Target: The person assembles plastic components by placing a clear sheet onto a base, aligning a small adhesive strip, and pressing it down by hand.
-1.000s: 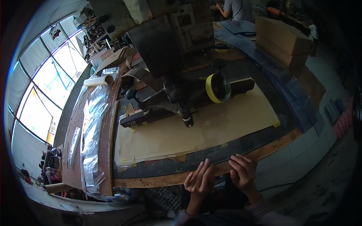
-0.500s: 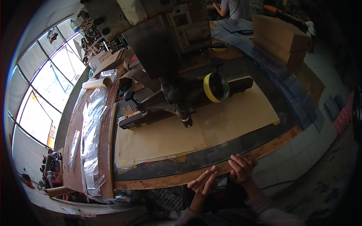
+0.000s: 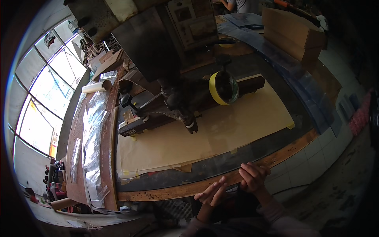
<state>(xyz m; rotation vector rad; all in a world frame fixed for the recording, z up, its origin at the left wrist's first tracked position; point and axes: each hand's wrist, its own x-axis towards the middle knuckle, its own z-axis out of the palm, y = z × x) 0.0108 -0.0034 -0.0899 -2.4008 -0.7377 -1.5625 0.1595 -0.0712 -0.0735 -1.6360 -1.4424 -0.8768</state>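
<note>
Hands are sitting at the near edge of the bench [image 3: 166, 193], a worn wooden strip running along the front of a glass-topped table. Left hand [image 3: 213, 193] is lying open, fingers straight and together, palm angled toward the strip, gripping nothing; whether it is touching the wood I cannot tell. Right hand [image 3: 253, 177] is curling its fingers loosely over the same strip just beside the left, knuckles up; if anything is pinched under them, it is hidden. Beyond the strip a tan sheet [image 3: 221, 130] is lying flat under the glass, taped at its corners, with 1 corner lifting near the front left. Above it a heavy machine head [image 3: 158, 43] is hanging over the table, a yellow tape roll [image 3: 221, 87] sitting by a dark bar [image 3: 197, 102] at its foot. Clear film [image 3: 92, 130] is piling along the left side of the bench, a cardboard tube [image 3: 96, 86] at its far end. Another person's arm is showing at the top edge, well apart. Judgement: with both hands on the front strip, the work is best done by keeping them low and clear of the machine head, pressing evenly with both, and watching that lifted corner so the sheet is not dragged.
</note>
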